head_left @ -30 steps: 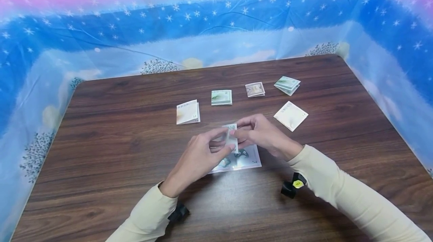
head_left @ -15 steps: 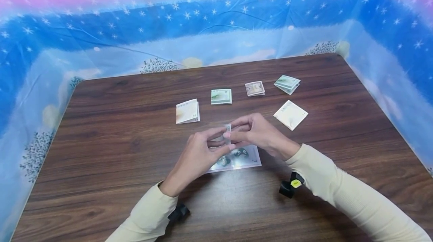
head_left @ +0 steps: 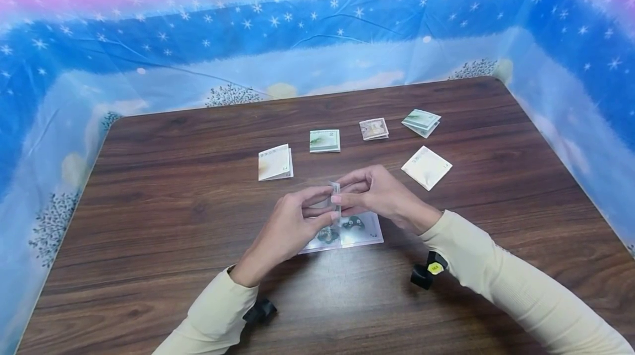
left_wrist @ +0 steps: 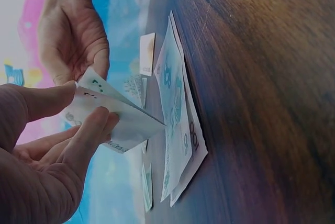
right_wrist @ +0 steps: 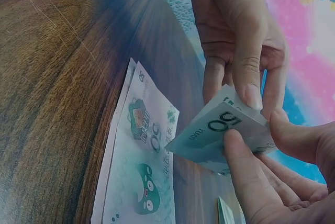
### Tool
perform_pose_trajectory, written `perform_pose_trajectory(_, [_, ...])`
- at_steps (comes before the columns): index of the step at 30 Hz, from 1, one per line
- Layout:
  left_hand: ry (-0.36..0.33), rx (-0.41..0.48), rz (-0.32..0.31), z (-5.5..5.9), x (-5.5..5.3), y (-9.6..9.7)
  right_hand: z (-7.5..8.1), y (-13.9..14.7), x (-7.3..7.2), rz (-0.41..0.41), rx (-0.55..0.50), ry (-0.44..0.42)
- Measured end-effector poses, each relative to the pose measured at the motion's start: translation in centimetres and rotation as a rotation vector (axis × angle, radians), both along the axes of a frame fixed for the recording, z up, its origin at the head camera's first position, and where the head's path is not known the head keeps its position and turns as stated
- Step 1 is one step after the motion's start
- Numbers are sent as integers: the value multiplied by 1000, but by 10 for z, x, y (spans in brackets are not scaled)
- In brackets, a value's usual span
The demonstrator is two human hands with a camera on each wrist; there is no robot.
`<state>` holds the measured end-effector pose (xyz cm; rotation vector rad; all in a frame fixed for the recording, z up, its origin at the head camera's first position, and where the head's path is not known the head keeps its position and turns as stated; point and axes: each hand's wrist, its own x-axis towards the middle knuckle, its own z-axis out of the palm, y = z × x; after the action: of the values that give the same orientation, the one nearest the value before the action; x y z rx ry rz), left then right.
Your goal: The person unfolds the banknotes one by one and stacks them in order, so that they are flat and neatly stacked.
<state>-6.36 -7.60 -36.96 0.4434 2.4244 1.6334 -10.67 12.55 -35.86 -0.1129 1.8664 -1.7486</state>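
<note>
In the head view, both hands meet over the middle of the wooden table. My left hand [head_left: 283,228] pinches a folded play banknote [right_wrist: 209,140] marked 50 YUAN, thumb on one side and fingers on the other. From the other side, my right hand [head_left: 384,200] pinches the same note between thumb and fingers. Its folded layers stand slightly apart at one end in the left wrist view. Close below lie flat, unfolded play banknotes [head_left: 364,234], at least two overlapping; the top one is a green 50 [right_wrist: 157,182], and a 100 peeks out beneath in the left wrist view.
Farther back stand or lie several folded notes: a cream one [head_left: 274,163], a green one [head_left: 324,141], a brown one [head_left: 373,129] and another green one [head_left: 420,122]. A cream folded note [head_left: 426,168] lies right of my right hand. A printed curtain [head_left: 317,30] hangs behind the table [head_left: 173,206].
The held note showed a wide panel a second ago and now appears as a narrow strip, turned nearly edge-on. Both hands stay almost in place; the other notes have not moved.
</note>
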Motion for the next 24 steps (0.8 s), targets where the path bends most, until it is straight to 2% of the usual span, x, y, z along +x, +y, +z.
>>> perform_pose_trajectory(9, [-52,40,-5,0,1,-1,0,2,0,10,19,15])
perform_pose_trajectory(20, [-64,91,87,2,1,-3,1,10,0,-3,110,69])
perform_pose_trajectory(24, [-44,70,120,3,1,-6,2,15,-1,5,134,90])
